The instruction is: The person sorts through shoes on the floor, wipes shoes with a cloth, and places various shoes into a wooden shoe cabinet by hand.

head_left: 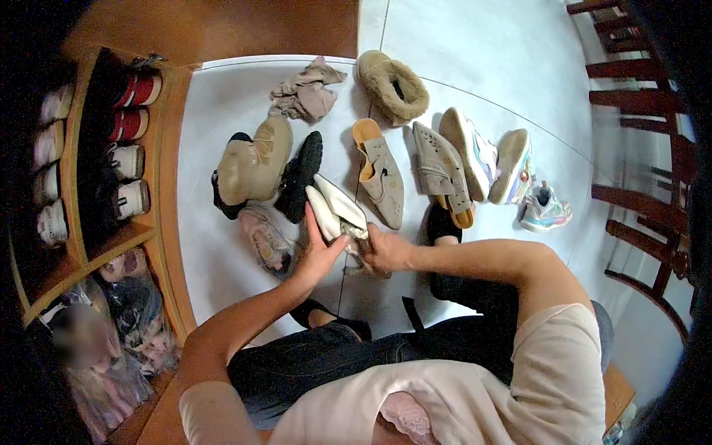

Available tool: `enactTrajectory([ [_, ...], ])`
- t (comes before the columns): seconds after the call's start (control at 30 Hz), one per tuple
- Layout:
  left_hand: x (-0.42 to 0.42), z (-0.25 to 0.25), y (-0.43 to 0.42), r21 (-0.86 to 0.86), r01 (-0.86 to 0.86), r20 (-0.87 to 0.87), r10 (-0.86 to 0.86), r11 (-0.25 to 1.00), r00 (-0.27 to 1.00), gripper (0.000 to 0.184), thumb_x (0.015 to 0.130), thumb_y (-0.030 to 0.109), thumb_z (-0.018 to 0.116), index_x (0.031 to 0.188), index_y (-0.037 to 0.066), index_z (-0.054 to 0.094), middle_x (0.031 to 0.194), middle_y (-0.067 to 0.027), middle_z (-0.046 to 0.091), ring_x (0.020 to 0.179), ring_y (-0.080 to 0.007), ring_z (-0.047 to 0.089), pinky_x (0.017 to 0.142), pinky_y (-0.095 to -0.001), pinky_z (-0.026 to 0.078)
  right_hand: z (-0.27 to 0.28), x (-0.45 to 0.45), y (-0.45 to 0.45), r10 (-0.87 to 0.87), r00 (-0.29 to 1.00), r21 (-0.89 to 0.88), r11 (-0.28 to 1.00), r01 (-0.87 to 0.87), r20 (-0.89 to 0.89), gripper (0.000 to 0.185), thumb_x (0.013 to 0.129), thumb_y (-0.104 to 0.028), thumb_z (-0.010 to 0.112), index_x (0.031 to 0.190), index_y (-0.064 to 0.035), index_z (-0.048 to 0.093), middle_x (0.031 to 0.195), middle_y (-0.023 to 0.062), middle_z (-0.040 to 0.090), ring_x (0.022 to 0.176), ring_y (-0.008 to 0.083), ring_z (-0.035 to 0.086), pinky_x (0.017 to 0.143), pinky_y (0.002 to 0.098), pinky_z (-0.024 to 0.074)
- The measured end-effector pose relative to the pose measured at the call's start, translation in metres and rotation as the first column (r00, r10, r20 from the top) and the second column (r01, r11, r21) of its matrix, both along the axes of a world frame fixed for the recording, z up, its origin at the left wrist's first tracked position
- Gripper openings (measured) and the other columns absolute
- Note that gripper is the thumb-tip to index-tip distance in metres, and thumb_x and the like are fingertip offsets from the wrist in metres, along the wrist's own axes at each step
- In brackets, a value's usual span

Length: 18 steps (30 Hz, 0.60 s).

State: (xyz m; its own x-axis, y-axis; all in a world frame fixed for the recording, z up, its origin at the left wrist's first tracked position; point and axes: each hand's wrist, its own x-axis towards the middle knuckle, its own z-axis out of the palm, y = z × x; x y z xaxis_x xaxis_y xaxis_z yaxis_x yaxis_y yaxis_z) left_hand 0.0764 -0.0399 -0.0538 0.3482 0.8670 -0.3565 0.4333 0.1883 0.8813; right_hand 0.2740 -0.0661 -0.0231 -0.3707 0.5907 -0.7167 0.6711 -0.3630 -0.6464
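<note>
A pair of white pointed shoes (pixel 337 209) is held together in front of me, toes pointing up and left. My left hand (pixel 322 248) grips their left side, with the thumb across them. On their right side my right hand (pixel 384 248) is closed round the heel end, its fingers partly hidden. Just beyond the white shoes lies a black shoe (pixel 300 174). A pink shoe (pixel 265 239) is left of my left hand, and a grey pointed slipper (pixel 380 174) lies beyond my right hand.
Tan boots (pixel 256 163), a crumpled cloth (pixel 308 93), a furry boot (pixel 393 87), another grey slipper (pixel 443 169), sneakers (pixel 512 167) and a small sneaker (pixel 546 208) lie on the floor. A shoe cabinet (pixel 174 185) stands left, dark wooden chairs (pixel 638 196) right.
</note>
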Motion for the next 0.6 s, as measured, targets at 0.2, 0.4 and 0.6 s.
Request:
enactTrajectory([
  [0.2,0.005,0.044,0.015,-0.488,-0.167,0.150,0.271,0.857,0.951,0.065,0.080,0.012,0.061,0.133,0.006,0.023,0.112,-0.0100,0.047,0.093,-0.0169,0.053,0.062,-0.0269,0.051,0.032,-0.021,-0.018,-0.141,0.979,0.027,0.989,0.146,-0.148,0.055,0.080,-0.024,0.054,0.116,0.0031,0.023,0.083,0.0290,0.058,0.077,0.0418,0.059,0.069,0.0478,0.0469],
  [0.4,0.001,0.078,0.046,-0.522,-0.391,0.020,0.470,0.758,0.883,0.038,0.085,0.024,0.054,0.117,0.004,0.045,0.102,-0.0072,0.055,0.087,-0.0148,0.055,0.069,-0.0277,0.047,0.052,-0.023,0.002,-0.191,0.958,0.044,0.978,0.205,-0.215,0.060,0.080,-0.028,0.056,0.120,0.0017,0.023,0.090,0.0316,0.055,0.083,0.0437,0.057,0.071,0.0477,0.0464],
  [0.6,-0.003,0.111,0.087,-0.435,-0.412,0.246,0.546,0.801,0.801,0.055,0.086,0.030,0.053,0.130,0.008,0.029,0.116,-0.0075,0.047,0.098,-0.0165,0.053,0.075,-0.0302,0.048,0.080,-0.040,0.056,-0.002,0.998,0.517,0.855,0.034,-0.062,0.076,0.078,-0.021,0.058,0.125,0.0136,0.009,0.097,0.0311,0.051,0.074,0.0411,0.057,0.063,0.0437,0.0478],
])
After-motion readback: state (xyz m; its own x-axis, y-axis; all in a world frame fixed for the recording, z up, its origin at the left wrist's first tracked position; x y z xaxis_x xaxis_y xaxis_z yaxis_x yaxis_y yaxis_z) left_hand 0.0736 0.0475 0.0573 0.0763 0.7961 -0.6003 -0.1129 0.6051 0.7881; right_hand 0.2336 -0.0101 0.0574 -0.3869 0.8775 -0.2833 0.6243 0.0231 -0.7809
